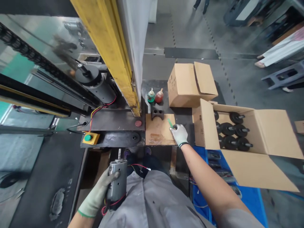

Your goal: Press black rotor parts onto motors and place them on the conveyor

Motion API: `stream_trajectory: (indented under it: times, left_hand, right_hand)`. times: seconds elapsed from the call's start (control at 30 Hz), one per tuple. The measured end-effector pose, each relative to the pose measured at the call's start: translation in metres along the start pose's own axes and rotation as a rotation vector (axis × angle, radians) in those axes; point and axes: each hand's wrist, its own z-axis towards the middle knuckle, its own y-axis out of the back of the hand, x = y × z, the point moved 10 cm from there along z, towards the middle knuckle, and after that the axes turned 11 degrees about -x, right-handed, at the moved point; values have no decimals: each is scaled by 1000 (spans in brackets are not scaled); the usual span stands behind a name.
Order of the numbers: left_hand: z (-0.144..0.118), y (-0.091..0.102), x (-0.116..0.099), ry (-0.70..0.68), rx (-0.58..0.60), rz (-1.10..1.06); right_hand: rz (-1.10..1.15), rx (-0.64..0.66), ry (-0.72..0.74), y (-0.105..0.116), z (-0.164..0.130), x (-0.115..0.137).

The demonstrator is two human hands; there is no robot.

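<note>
My gloved left hand [101, 190] is wrapped round a grey cylindrical electric motor [120, 179], held close to my body with its metal shaft pointing up. Red and yellow wires trail from the motor's lower end, and another lead with a red wire lies behind it. Over the bench's right part, my gloved right hand [180, 134] has its fingers closed on a thin green stick-like tool [170, 123]; its exact kind is unclear. Below that tool is a tan board [154, 134], with a dark cradle-shaped block [157, 114] on its far edge.
Green and red squeeze bottles [159, 96] stand behind the board. A yellow press column [111, 53] rises at left, near another motor [102, 90] and a green button box [91, 138]. An open carton [280, 133] holds black rotor-like parts; a blue crate [255, 202] lies below.
</note>
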Motion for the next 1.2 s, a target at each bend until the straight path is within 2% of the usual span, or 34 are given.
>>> stream_trajectory:
  times: [0.1,0.17,0.23,0.3,0.4,0.43,0.47,0.5,0.6,0.67,0.87,1.0,1.2]
  left_hand:
    - [-2,-6,-3,-14,30,-15]
    - [-4,-7,-3,-14,37,-16]
    - [-4,-7,-1,4,41,-13]
    - [-3,-7,0,14,50,-19]
    - [2,-7,2,1,65,-20]
    - [4,-7,3,-3,73,-16]
    - [6,-7,4,-4,79,-11]
    - [7,-8,5,-3,85,-9]
    - [10,-7,6,-4,87,1]
    - [11,-7,6,-3,90,12]
    - [14,-4,2,-18,89,25]
    - [16,-1,7,17,96,9]
    - [21,3,11,-4,122,14]
  right_hand:
    - [59,68,-14,-1,7,16]
    - [154,109,-22,7,0,24]
    - [293,154,-24,18,-17,30]
    - [490,257,-62,21,-42,34]
    - [865,471,-226,7,-83,38]
    - [942,504,-270,1,-92,39]
    - [965,494,-282,-4,-97,38]
    - [922,431,-251,-5,-97,37]
    - [701,157,-97,-1,-90,34]
    - [619,51,-49,-2,-90,35]
    - [537,45,9,-16,-102,38]
    - [504,69,47,-24,-109,37]
    - [427,88,143,-32,-116,49]
